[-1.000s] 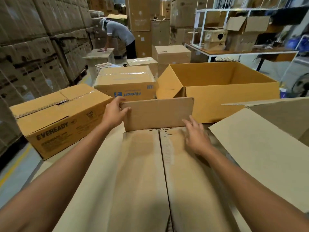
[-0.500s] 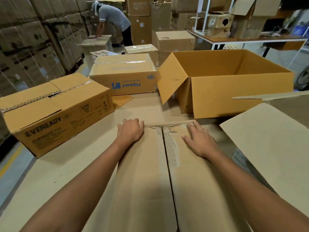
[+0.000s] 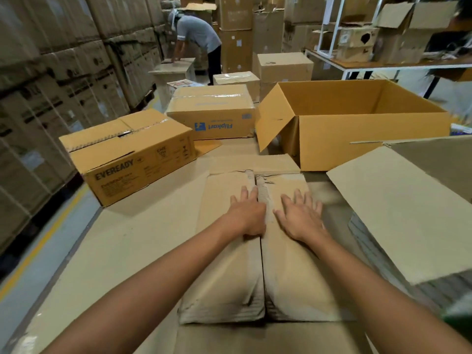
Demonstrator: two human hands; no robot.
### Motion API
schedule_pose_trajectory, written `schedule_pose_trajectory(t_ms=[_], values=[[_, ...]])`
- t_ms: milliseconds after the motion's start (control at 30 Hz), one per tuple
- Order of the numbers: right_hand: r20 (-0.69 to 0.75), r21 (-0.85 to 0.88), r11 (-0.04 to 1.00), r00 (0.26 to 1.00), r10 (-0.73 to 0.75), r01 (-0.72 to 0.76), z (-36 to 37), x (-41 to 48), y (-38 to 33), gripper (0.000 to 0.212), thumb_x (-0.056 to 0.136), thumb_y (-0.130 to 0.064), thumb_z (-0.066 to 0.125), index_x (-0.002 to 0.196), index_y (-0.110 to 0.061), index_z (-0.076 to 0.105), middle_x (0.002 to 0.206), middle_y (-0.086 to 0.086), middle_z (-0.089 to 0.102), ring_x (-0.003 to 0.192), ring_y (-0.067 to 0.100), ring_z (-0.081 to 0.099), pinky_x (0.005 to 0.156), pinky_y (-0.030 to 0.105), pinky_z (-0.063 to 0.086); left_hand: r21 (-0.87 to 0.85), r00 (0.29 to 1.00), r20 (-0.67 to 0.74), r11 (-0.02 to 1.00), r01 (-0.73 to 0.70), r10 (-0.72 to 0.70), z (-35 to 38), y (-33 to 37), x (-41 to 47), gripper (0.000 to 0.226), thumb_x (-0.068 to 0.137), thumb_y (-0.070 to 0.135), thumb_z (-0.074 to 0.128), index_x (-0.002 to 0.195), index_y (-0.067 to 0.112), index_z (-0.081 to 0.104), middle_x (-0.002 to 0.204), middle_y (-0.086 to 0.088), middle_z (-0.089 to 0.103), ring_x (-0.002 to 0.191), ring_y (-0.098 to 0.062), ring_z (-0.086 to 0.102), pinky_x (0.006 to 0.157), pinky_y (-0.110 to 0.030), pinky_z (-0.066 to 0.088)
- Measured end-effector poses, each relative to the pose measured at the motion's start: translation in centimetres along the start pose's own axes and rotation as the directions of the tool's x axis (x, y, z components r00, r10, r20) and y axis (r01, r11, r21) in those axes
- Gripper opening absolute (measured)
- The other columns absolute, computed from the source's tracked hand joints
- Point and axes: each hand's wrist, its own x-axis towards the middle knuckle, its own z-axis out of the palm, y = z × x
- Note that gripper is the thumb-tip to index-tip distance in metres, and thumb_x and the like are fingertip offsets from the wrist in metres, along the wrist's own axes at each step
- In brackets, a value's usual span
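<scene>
Mid worktop (image 3: 143, 238), the flattened brown cardboard box (image 3: 224, 282) lies w/ long axis straight away from the person, twd far edge. Left hand (image 3: 247, 215) & right hand (image 3: 298, 217) press flat on it, fingers spread, either side of centre seam, equally near.

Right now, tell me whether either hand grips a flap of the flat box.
No, the left hand and the right hand both lie flat on the flat box, fingers straight.

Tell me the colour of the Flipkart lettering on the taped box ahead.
Blue lettering on the tan Flipkart box, seen upside down in the head view.
</scene>
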Motion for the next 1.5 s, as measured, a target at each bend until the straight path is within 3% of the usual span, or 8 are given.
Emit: schedule_pose_trajectory(t_ms=[133, 333, 533, 767, 933, 1167, 1367, 1500], values=[[0.056, 0.011, 1.000, 0.998, 0.024, -0.025, 0.2, -3.8, -1.1, 0.085, 0.088, -0.081, 0.025, 0.157, -0.031, 0.020, 0.167, 0.012, 0.007, 0.152, 0.042, 0.002, 0.111, 0.076, -0.001, 0.034, 0.995, -0.075, 0.997, 0.072, -0.069, -5.0, -0.1, -4.0, 0.039, 0.095, 0.026, 0.055, 0.131, 0.010, 0.056, 0.163, -0.015, 0.013, 0.142, -0.040, 0.027, 0.109, -0.055, 0.039], [0.131, 0.030, 0.998, 0.990, 0.050, -0.054, -0.5, -7.4, -2.5, 0.116, 0.067, -0.100, 0.017, 0.160, -0.030, 0.008, 0.168, 0.014, -0.005, 0.151, 0.044, -0.007, 0.102, 0.081, -0.008, 0.317, 0.949, -0.101, 0.895, 0.314, -0.297, -9.1, -5.0, -8.3, 0.040, 0.098, 0.014, 0.050, 0.138, 0.010, 0.053, 0.163, -0.017, 0.022, 0.152, -0.041, 0.000, 0.119, -0.064, 0.017], [0.152, 0.019, 0.999, 0.988, 0.036, -0.040, -0.8, -9.6, -2.8, 0.123, 0.062, -0.102, 0.021, 0.160, -0.029, 0.008, 0.167, 0.015, -0.006, 0.151, 0.045, -0.008, 0.104, 0.081, -0.008, -0.026, 0.905, 0.129, 0.910, 0.413, -0.406, -4.2, -8.8, -11.3, 0.044, 0.099, 0.042, 0.056, 0.123, 0.006, 0.065, 0.107, -0.006, 0.067, 0.095, -0.023, 0.065, 0.089, -0.036, 0.055], [0.192, 0.024, 1.000, 0.981, -0.008, 0.003, -1.0, -10.9, -2.4, 0.123, 0.059, -0.101, 0.028, 0.160, -0.033, 0.009, 0.168, 0.010, -0.008, 0.152, 0.041, -0.013, 0.100, 0.077, -0.019, -0.419, 0.825, -0.075, 0.768, 0.484, -0.561, 8.0, -4.9, -10.4, 0.084, 0.094, 0.030, 0.058, 0.159, 0.018, 0.005, 0.151, -0.020, 0.034, 0.124, -0.040, 0.053, 0.101, -0.046, 0.050], [0.248, 0.153, 0.987, 0.969, 0.011, -0.050, -3.1, -11.6, -4.4, 0.101, 0.071, -0.064, 0.063, 0.156, -0.032, 0.018, 0.167, 0.009, 0.006, 0.151, 0.044, -0.001, 0.107, 0.077, 0.000, -0.265, 0.818, -0.199, 0.833, 0.485, -0.540, 9.1, -4.9, -10.6, 0.076, 0.097, 0.013, 0.045, 0.160, 0.017, 0.004, 0.138, -0.019, 0.042, 0.112, -0.037, 0.059, 0.088, -0.043, 0.054], [-0.030, 0.219, 0.976, 0.999, 0.019, -0.012, -10.7, -10.9, -6.3, 0.057, 0.090, -0.007, 0.056, 0.144, -0.016, 0.040, 0.142, 0.019, 0.044, 0.123, 0.038, 0.051, 0.097, 0.047, 0.050, -0.267, 0.805, -0.244, 0.835, 0.481, -0.541, 9.2, -5.4, -11.2, 0.066, 0.103, 0.017, 0.037, 0.160, 0.025, 0.005, 0.134, -0.015, 0.049, 0.112, -0.033, 0.059, 0.085, -0.040, 0.051], [-0.121, -0.262, 0.963, 0.992, 0.028, -0.059, -14.4, -11.0, 0.6, 0.035, 0.097, -0.016, 0.048, 0.129, -0.012, 0.060, 0.165, 0.023, 0.003, 0.151, 0.046, 0.003, 0.117, 0.069, 0.009, -0.258, 0.798, -0.240, 0.829, 0.496, -0.553, 9.3, -5.1, -11.5, 0.064, 0.104, 0.015, 0.033, 0.160, 0.024, 0.003, 0.136, -0.015, 0.048, 0.114, -0.033, 0.058, 0.088, -0.040, 0.051], [-0.061, -0.200, 0.959, 0.979, 0.193, -0.201, -11.9, -11.4, 6.0, 0.052, 0.104, -0.028, 0.024, 0.150, -0.009, 0.038, 0.166, 0.021, -0.003, 0.151, 0.048, -0.006, 0.116, 0.070, 0.000, -0.265, 0.808, -0.217, 0.830, 0.491, -0.547, 9.5, -5.3, -11.1, 0.070, 0.101, 0.015, 0.037, 0.160, 0.024, 0.000, 0.139, -0.014, 0.045, 0.116, -0.033, 0.058, 0.090, -0.041, 0.050]])
